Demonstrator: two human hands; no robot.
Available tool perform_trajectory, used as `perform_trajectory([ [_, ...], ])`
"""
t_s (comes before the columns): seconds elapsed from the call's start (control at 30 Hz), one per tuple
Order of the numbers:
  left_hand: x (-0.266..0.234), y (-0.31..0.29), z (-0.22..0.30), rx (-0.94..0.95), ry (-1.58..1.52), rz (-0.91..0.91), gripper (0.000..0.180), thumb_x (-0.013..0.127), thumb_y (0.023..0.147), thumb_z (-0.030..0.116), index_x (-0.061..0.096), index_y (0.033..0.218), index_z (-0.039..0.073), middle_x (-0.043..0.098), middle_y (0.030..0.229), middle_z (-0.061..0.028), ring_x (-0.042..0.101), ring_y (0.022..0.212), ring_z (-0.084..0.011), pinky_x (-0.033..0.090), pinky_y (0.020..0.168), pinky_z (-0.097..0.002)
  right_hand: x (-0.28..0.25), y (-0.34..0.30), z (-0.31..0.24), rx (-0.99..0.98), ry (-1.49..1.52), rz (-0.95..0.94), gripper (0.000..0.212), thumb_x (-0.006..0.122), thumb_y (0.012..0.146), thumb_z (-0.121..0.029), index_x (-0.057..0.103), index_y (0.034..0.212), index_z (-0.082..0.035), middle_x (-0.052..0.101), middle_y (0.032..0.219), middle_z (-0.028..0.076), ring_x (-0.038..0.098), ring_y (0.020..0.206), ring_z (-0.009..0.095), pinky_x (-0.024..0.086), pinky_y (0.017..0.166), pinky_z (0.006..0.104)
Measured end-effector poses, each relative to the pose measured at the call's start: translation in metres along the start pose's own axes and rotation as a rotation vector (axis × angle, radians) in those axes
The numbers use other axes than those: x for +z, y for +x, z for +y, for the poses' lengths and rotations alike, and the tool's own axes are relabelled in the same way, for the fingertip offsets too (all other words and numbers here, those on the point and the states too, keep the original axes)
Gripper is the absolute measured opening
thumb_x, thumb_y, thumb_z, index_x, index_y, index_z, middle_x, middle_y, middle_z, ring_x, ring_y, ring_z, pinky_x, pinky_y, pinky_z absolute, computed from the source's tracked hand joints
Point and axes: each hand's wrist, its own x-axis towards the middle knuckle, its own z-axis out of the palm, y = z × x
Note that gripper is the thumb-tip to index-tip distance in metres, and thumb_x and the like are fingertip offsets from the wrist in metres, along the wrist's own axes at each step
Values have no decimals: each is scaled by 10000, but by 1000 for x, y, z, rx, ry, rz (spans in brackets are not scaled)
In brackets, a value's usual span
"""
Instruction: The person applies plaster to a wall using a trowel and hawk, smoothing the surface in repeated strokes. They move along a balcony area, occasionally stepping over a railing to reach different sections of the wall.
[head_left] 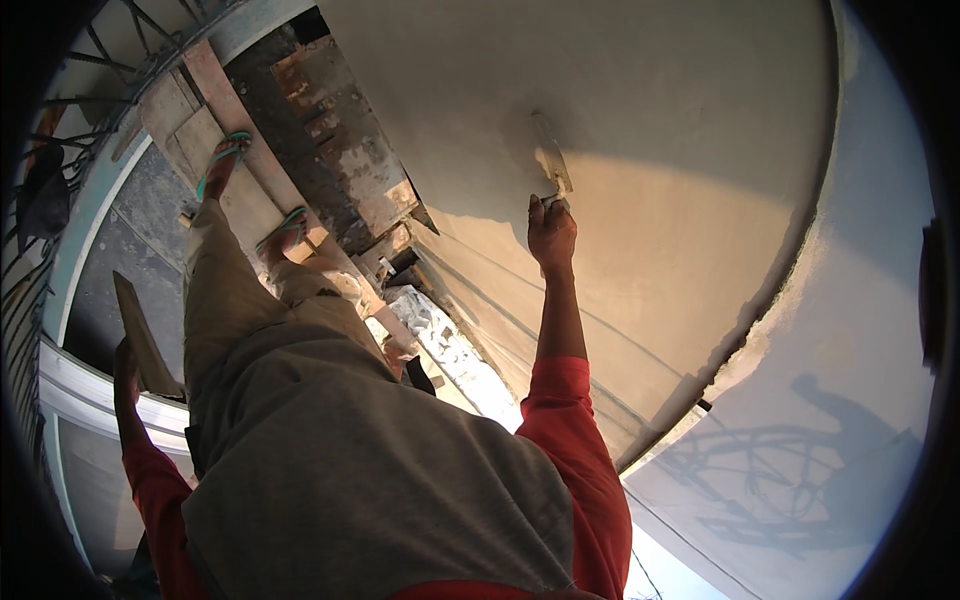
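My right arm reaches out, and my right hand (551,236) is closed round the handle of a plastering trowel (551,158). The trowel's long narrow blade lies against, or very close to, the smooth plastered wall (690,120); the frame does not settle which. Down at my left side, my left hand (126,372) grips a flat board (146,335), seen nearly edge-on, which looks like a plasterer's hawk. Its handle is hidden, and no plaster shows on it from here.
My sandalled feet stand on wooden planks (250,180). Stained boards (345,140) lie beside them, below the wall. Metal bars (25,300) curve along the far left. A rough plaster edge (770,320) borders a pale wall (850,400) carrying shadows.
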Motion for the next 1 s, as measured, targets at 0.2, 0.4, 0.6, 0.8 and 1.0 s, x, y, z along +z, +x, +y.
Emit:
perform_trajectory([
  [0.2, -8, -1, -6, -6, 10, 20, 509, 607, 1040, 428, 626, 1408, 77, 685, 1166, -64, 633, 1062, -183, 499, 940, -398, -26, -20, 2, 153, 342, 93, 407, 633, 1054, -366, 585, 825, -33, 635, 688, 175, 602, 616, 400, 479, 612, 484],
  [0.4, 1, 8, -8, -18, -19, 32, 502, 605, 1043, 435, 643, 1394, 78, 691, 1161, -57, 631, 1057, -179, 495, 939, -387, 29, -21, 9, 115, 4, -207, 395, 649, 1019, -382, 671, 952, 7, 738, 868, 260, 720, 865, 489, 560, 771, 559],
  [0.6, -9, -7, -6, -30, 7, 19, 491, 593, 1051, 452, 675, 1360, 80, 697, 1153, -52, 618, 1050, -168, 480, 953, -373, 31, -15, 15, 205, -57, -200, 426, 637, 1020, -405, 679, 967, 15, 741, 913, 289, 713, 910, 518, 567, 817, 574],
  [0.8, -7, -12, -14, 14, -101, 35, 491, 588, 1051, 455, 678, 1351, 78, 693, 1148, -55, 610, 1046, -172, 480, 959, -377, -5, -40, 19, 205, 78, -36, 428, 608, 1047, -392, 652, 887, 3, 726, 835, 252, 705, 799, 490, 542, 718, 568],
  [1.0, 8, -16, -8, 61, -42, 65, 510, 586, 1058, 464, 665, 1363, 62, 692, 1167, -66, 611, 1058, -181, 480, 967, -385, 46, -44, -4, 167, 13, -114, 357, 639, 1037, -375, 649, 936, -33, 723, 850, 228, 710, 838, 467, 555, 744, 555],
])
